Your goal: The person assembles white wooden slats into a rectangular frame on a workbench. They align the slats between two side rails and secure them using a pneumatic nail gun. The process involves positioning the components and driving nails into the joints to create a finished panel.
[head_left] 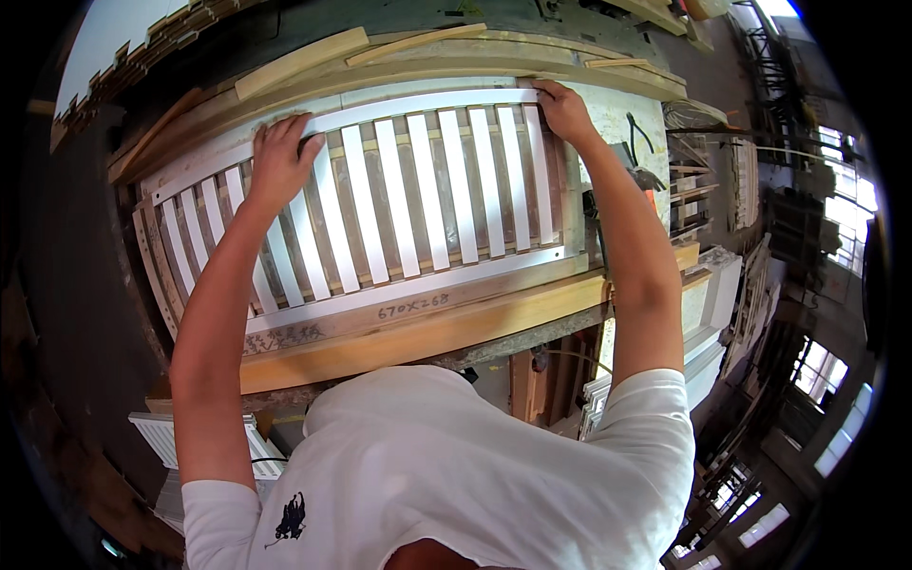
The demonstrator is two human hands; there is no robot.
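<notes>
A white slatted panel (438, 217) lies in a wooden frame (465, 285) on the bench, its upright slats running between a far rail and a near rail. Across the far rail, left of its middle, my left hand (282, 157) is closed, fingers over the far side and thumb on the near side. My right hand (563, 109) grips the right end of that same rail at the far corner. Its fingertips are partly hidden. My left forearm covers some slats at the panel's left.
A thick timber beam (456, 328) edges the near side of the bench, with loose wood strips (302, 63) along the far side. Right of the panel lie pliers (638, 133) and a tool with an orange part (651, 198). White slatted pieces (157, 437) stand low at left.
</notes>
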